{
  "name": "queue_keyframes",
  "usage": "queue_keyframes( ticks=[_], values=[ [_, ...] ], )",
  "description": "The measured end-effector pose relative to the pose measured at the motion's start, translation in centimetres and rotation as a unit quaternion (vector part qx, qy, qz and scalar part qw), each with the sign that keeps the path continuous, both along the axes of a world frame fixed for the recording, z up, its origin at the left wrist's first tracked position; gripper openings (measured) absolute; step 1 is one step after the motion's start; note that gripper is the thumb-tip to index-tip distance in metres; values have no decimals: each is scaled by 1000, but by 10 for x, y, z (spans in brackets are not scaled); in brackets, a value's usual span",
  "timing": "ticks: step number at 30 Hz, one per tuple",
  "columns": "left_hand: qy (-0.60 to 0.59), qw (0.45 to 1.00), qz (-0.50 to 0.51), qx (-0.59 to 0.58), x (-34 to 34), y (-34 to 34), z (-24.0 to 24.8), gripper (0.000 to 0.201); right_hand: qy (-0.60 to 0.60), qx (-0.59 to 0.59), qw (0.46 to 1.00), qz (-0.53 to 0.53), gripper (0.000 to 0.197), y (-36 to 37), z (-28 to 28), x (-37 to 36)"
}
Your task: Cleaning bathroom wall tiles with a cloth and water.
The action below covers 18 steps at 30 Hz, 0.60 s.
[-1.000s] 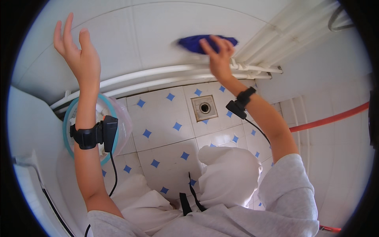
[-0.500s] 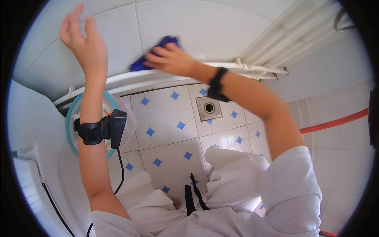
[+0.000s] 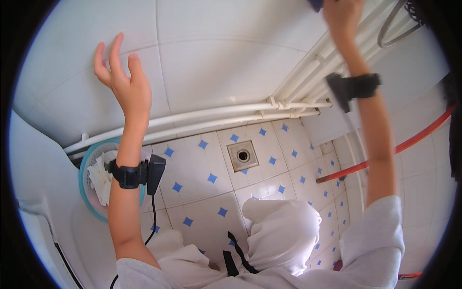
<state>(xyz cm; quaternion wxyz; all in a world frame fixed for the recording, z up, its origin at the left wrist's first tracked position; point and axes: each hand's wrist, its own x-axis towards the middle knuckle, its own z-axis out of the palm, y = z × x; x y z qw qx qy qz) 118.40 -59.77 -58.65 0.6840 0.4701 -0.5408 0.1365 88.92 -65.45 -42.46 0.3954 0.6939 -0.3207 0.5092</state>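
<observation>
My right hand (image 3: 343, 17) is raised at the top edge, up beside the pale pipes on the right. A corner of the dark purple cloth (image 3: 315, 4) shows at its fingers, and the frame cuts off the rest. My left hand (image 3: 127, 86) stands in front of the white tiled wall (image 3: 211, 53) with fingers apart and nothing in it. Whether its fingertips touch the tiles, I cannot tell. Each wrist wears a black strap; a boxy device with a cable sits on the left strap (image 3: 129, 176).
White pipes (image 3: 207, 117) run low along the wall and join upright ones at right. A teal-rimmed basket (image 3: 86, 190) with white papers stands beneath my left forearm. A floor drain (image 3: 243, 155) lies in the blue-diamond tiles. A red hose (image 3: 409, 147) crosses behind my right arm.
My right hand has swung up and to the right with the purple cloth, away from the wall just above the low pipes. My left hand sits slightly lower and farther right in view, still open.
</observation>
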Motion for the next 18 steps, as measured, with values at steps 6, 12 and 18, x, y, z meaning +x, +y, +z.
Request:
queue_keyframes(
  ticks=[6, 12, 18],
  values=[
    [-36, 999, -8, 39, -10, 15, 10, 37, 253, 54, 966, 6, 45, 4, -193, -19],
    [-56, 998, -10, 30, -28, 16, 13, 15, 93, 516, 825, 211, 36, -14, -202, -88],
    [-135, 991, -17, 6, -35, 19, 6, 15, 72, 63, 995, -40, 46, 18, 32, -61]
  ],
)
